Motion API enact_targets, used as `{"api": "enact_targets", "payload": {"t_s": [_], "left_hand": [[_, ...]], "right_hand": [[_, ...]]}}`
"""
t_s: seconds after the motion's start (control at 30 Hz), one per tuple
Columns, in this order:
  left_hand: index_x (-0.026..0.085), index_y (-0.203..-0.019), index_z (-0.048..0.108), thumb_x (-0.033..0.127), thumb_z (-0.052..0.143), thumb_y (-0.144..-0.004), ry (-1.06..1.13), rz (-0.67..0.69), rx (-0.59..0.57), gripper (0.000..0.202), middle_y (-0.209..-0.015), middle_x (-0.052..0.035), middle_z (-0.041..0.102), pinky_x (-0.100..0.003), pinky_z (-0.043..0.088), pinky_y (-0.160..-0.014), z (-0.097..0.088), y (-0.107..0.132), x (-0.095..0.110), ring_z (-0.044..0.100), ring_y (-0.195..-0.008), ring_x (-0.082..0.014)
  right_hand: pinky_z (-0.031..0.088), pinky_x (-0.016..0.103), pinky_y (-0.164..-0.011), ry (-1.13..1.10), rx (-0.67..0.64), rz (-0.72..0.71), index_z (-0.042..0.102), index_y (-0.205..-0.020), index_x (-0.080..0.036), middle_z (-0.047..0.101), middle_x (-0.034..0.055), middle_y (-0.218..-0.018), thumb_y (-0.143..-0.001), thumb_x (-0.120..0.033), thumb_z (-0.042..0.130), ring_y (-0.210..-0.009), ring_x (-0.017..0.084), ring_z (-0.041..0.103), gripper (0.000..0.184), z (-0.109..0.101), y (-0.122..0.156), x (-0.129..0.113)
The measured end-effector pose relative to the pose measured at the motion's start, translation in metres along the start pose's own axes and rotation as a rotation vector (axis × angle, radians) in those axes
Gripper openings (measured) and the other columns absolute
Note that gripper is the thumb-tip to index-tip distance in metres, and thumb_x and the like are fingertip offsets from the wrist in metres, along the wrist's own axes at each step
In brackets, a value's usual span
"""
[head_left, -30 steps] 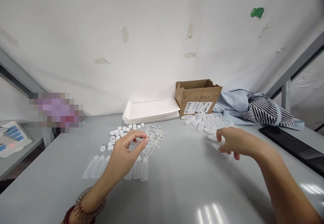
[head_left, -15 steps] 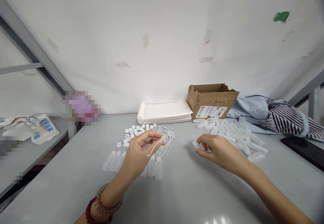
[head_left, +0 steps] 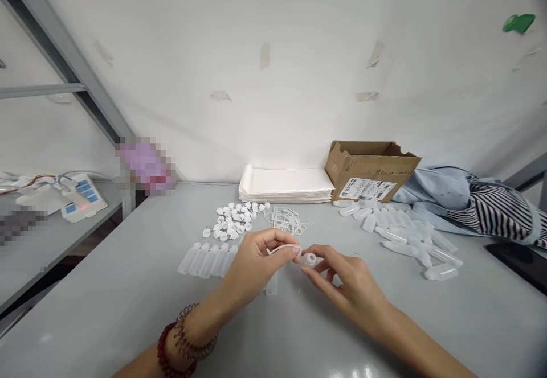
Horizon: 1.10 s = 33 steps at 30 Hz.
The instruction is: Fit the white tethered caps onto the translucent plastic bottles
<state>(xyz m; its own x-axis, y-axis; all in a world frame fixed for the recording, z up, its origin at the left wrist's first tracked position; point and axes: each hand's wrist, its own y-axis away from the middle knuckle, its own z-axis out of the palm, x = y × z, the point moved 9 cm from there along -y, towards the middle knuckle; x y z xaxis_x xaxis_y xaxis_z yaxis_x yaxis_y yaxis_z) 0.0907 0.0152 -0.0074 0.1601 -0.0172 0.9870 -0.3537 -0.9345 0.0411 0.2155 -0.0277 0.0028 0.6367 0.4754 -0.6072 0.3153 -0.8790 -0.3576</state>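
Between the thumb and fingers of my left hand (head_left: 267, 255) is a thin white plastic tube (head_left: 280, 247), bent in a curve. My right hand (head_left: 342, 275) grips a small translucent bottle (head_left: 309, 259), its open round mouth turned toward me and close to the left fingertips. Most of that bottle's body is hidden by my fingers. Under and beside my left hand lies a row of translucent bottles (head_left: 207, 259), partly covered by the hand and forearm. Behind it are a pile of white caps (head_left: 233, 218) and a tangle of thin white tubes (head_left: 287, 220).
More translucent bottles (head_left: 401, 233) lie scattered at the right. Against the wall stand a stack of white padded envelopes (head_left: 288, 184) and an open cardboard box (head_left: 371, 170). Folded cloth (head_left: 482, 207) and a black phone (head_left: 519, 267) are at far right. A power strip (head_left: 83, 198) sits left.
My right hand has moved left with the bottle, from near the scattered bottles to beside my left hand. The left hand still holds its tube. The view has shifted slightly.
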Motion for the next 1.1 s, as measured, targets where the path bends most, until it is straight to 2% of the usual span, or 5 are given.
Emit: {"api": "enact_targets", "payload": {"t_s": [0.17,0.47,0.67,0.87,1.1], "left_hand": [[0.02,-0.078,0.068,0.03,0.061,-0.078,0.046,-0.033,-0.04,0.012,-0.07,-0.0006,0.069,-0.031,0.051,-0.075,0.008,0.0,-0.005,0.065,-0.075,-0.0182],[0.019,-0.074,0.07,0.027,0.06,-0.077,0.016,-0.027,-0.036,0.013,-0.065,0.0006,0.067,-0.025,0.048,-0.066,0.013,0.0,-0.007,0.062,-0.068,-0.0154],[0.019,-0.069,0.068,0.027,0.059,-0.078,-0.003,-0.028,-0.022,0.015,-0.066,0.0013,0.066,-0.024,0.047,-0.067,0.013,0.0,-0.01,0.06,-0.068,-0.014],[0.019,-0.068,0.069,0.024,0.055,-0.081,-0.111,0.034,0.014,0.02,-0.069,0.0012,0.067,-0.026,0.045,-0.067,0.012,0.003,-0.002,0.059,-0.071,-0.0151],[0.024,-0.088,0.073,0.025,0.053,-0.086,-0.155,0.174,-0.062,0.021,-0.08,0.0025,0.071,-0.027,0.045,-0.073,0.019,0.005,0.01,0.061,-0.079,-0.0154]], "right_hand": [[0.046,0.02,-0.047,0.047,-0.014,-0.049,0.057,-0.102,-0.02,0.068,0.0037,-0.075,-0.091,-0.028,0.048,-0.061,0.014,0.063,0.016,0.004,0.002,-0.003],[0.043,0.022,-0.049,0.193,0.056,-0.167,0.061,-0.093,-0.016,0.06,0.0029,-0.064,-0.093,-0.028,0.045,-0.053,0.012,0.055,0.02,0.001,0.003,-0.014],[0.041,0.022,-0.047,0.196,0.072,-0.195,0.062,-0.091,-0.014,0.058,0.0024,-0.061,-0.092,-0.027,0.045,-0.051,0.012,0.052,0.021,0.001,0.005,-0.017],[0.042,0.021,-0.046,0.073,0.075,-0.108,0.064,-0.092,-0.015,0.06,0.001,-0.061,-0.089,-0.028,0.051,-0.052,0.012,0.055,0.019,0.002,0.004,-0.011],[0.045,0.019,-0.049,-0.188,0.054,0.094,0.061,-0.097,-0.019,0.065,-0.0017,-0.062,-0.084,-0.027,0.058,-0.057,0.012,0.057,0.015,0.002,0.004,0.001]]}}
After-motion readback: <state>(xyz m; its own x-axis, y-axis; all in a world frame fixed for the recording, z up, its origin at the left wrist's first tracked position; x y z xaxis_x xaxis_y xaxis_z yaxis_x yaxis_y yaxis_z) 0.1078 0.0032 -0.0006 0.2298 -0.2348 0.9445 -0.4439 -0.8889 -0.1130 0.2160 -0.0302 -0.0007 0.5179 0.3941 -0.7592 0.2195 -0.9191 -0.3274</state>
